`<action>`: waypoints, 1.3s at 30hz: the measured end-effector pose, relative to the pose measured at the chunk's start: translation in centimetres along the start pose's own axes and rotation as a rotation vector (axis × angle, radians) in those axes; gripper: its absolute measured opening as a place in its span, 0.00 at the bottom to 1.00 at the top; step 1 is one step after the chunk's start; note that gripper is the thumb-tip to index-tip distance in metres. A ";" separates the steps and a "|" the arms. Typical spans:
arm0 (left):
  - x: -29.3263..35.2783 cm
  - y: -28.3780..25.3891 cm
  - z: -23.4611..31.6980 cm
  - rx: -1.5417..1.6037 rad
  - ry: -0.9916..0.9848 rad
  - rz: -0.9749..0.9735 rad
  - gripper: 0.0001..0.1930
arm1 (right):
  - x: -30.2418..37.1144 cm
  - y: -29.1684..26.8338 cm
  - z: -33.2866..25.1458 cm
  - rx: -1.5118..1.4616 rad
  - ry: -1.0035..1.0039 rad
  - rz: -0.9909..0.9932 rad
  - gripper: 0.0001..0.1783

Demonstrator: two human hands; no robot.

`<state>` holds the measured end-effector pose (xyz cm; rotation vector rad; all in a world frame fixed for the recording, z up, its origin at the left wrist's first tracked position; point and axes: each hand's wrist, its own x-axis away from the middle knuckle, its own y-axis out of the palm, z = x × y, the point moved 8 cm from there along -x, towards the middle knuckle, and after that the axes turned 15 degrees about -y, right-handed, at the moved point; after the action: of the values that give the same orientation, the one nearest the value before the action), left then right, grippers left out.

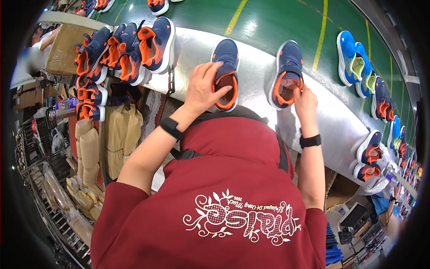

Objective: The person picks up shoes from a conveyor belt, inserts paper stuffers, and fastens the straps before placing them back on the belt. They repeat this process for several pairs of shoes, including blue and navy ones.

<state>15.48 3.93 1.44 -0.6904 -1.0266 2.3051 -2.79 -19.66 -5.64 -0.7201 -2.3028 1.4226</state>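
Two navy sneakers with orange lining and white soles stand side by side on a metal ledge in front of me, toes pointing away. My left hand grips the left sneaker: its fingers lie along the left side and its thumb reaches across the opening. At the right sneaker, my right hand pinches the right edge of the collar near the heel. The fingertips there are partly hidden by the shoe's edge. Both wrists wear black bands.
Beyond the metal ledge runs a green belt with yellow lines. Several navy and orange sneakers crowd the left, beside a cardboard box. Blue sneakers and more navy ones stand at the right. Racks fill the lower left.
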 end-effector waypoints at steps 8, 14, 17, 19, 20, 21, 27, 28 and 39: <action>-3.7 1.5 -1.9 0.149 -0.025 -0.109 0.11 | 1.4 -1.4 -16.4 -0.358 -0.645 0.174 0.13; -5.2 4.6 -5.0 0.241 -0.369 -0.619 0.16 | -0.4 3.1 -23.1 0.026 -1.073 0.107 0.13; -5.0 5.5 -6.2 0.307 -0.399 -0.634 0.15 | -0.9 2.4 -23.0 -0.043 -1.121 0.232 0.12; -4.5 5.2 -5.6 0.251 -0.376 -0.665 0.13 | -2.1 0.5 -21.4 -0.106 -0.846 0.260 0.08; -4.3 5.6 -5.7 0.256 -0.383 -0.663 0.13 | -4.3 0.8 -17.1 -0.401 -0.451 0.300 0.05; -4.3 4.7 -4.5 0.265 -0.196 -0.482 0.12 | -6.0 1.4 -13.8 -0.574 -0.010 0.115 0.12; -1.5 2.3 -1.7 0.189 0.065 -0.162 0.12 | -4.7 3.1 -14.3 -0.348 -0.207 -0.004 0.22; -1.4 2.5 -1.2 0.192 0.065 -0.168 0.12 | -3.7 3.3 -14.9 -0.401 -0.296 0.121 0.20; -1.5 4.1 2.5 -0.193 0.535 -0.329 0.05 | -4.3 5.9 -13.0 -0.329 -0.071 -0.091 0.26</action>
<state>13.98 -0.67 0.07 -1.0546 -1.0150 1.6275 9.01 -10.60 -5.26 -0.6510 -2.6230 1.0566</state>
